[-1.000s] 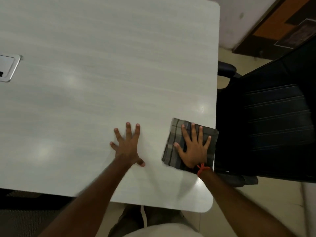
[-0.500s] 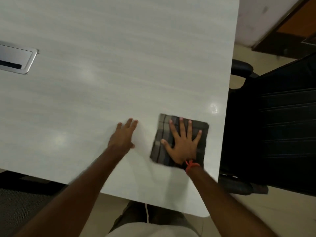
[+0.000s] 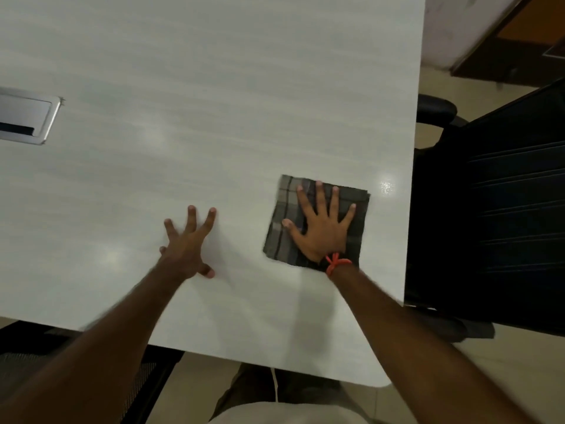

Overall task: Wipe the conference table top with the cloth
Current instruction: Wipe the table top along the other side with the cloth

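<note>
Near the tabletop's [image 3: 214,71] right edge, the right hand [image 3: 321,231] presses flat and open on the folded cloth [image 3: 282,237], the left hand [image 3: 186,246] splayed beside it, so an outward stroke could likely push the cloth off.

I see the cloth [image 3: 318,221] — grey plaid, folded square, lying flat on the pale conference table top [image 3: 214,102] near its right edge.

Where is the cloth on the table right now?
In the head view, the folded checked cloth lies flat under the right hand, near the table's right edge, beside the black chair.
</note>
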A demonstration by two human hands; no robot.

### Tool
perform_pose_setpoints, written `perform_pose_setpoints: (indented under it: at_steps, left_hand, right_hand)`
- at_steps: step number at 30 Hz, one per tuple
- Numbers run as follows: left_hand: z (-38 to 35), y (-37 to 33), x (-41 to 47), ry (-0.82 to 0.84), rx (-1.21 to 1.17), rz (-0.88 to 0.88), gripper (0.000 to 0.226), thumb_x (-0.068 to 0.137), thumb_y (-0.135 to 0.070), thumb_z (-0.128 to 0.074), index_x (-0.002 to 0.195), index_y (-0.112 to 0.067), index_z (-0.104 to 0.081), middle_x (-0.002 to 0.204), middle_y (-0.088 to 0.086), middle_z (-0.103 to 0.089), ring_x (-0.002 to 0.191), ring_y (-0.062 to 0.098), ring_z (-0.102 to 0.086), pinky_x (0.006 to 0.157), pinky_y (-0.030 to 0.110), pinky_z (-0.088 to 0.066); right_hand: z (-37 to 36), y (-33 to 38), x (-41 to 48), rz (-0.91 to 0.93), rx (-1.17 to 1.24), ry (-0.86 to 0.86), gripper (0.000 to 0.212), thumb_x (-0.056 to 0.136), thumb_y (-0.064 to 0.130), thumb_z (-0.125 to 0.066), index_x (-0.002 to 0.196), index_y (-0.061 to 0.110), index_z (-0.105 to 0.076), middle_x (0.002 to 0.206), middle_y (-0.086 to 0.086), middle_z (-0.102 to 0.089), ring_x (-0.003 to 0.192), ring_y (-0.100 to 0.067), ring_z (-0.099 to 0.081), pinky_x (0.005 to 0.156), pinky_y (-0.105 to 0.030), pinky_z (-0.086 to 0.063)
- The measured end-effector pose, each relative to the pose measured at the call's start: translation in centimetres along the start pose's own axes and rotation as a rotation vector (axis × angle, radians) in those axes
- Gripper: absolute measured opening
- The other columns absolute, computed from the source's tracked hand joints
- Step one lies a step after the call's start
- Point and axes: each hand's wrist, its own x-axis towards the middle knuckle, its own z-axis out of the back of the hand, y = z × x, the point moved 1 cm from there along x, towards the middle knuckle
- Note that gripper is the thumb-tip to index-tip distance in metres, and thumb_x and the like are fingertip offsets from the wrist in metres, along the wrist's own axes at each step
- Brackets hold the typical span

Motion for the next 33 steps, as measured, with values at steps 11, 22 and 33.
perform_pose_setpoints:
  at_steps: [11,22,33]
  left_hand:
    - [-0.1,0.2,0.5,0.006,-0.001,-0.023,0.144,0.062,-0.027,-0.093,0.145,-0.057,0.019,0.158,-0.013,0.033,0.142,0.049,0.029,0.100,0.081,-0.016]
    - [0.0,0.6,0.4,-0.024,0.015,-0.040,0.143,0.059,-0.033,-0.094,0.146,-0.057,0.017,0.160,-0.013,0.028,0.144,0.047,0.025,0.100,0.082,-0.017]
    - [0.1,1.2,0.2,-0.057,0.035,-0.103,0.141,0.059,-0.040,-0.093,0.148,-0.054,0.017,0.161,-0.013,0.026,0.144,0.048,0.024,0.100,0.083,-0.017]
  right_hand:
    - [1.8,-2.0,3.6,-0.365,0.099,-0.118,0.089,0.086,0.083,-0.016,0.162,0.038,-0.012,0.171,-0.008,-0.008,0.155,-0.042,0.000,0.113,-0.077,-0.004]
    - [2.1,-5.8,4.8,-0.377,0.087,-0.127,0.084,0.085,0.088,-0.023,0.159,0.047,-0.016,0.171,0.000,-0.007,0.156,-0.038,0.001,0.110,-0.081,-0.004]
    - [-1.9,10.3,-2.4,0.002,-0.031,0.019,0.084,0.084,0.090,-0.015,0.157,0.052,0.001,0.170,0.012,0.010,0.154,-0.042,0.014,0.103,-0.084,0.011]
